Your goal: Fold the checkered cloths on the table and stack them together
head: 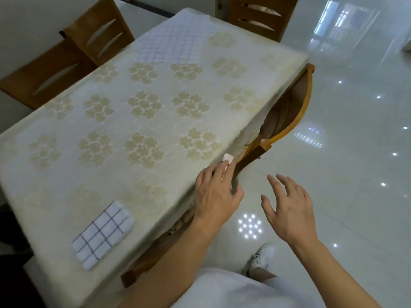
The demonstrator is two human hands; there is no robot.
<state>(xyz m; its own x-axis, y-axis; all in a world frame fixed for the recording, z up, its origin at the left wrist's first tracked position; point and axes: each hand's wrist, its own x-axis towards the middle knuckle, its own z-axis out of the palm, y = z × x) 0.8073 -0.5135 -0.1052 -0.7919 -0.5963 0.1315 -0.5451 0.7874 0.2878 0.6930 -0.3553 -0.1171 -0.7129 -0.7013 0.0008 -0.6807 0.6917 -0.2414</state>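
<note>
The bench [66, 174] is covered with a pale tablecloth printed with gold flower clusters, and the checkered cloths sit at opposite ends of it. One folded checkered cloth [103, 234], white with dark grid lines, lies flat near the corner closest to the person. At the far end lies a spread checkered cloth [171, 46], unfolded, its finer grid reaching the far edge. The two are well apart. The left hand [216, 194] rests at the bench's side edge with its fingers [220, 172] fairly straight and close together, holding nothing that I can make out. The thumb lies against the top rail of a wooden chair [304, 103] tucked in at that side. A small pale piece [228, 158] sits just beyond the fingertips, and I cannot tell what it is. The right hand [289, 210] hangs in the air over the glossy white floor [344, 152], clear of the bench, fingers wide and spread, empty. More wooden chairs [97, 34] stand at the far left, and a white shoe [262, 256] shows below the right forearm.
</note>
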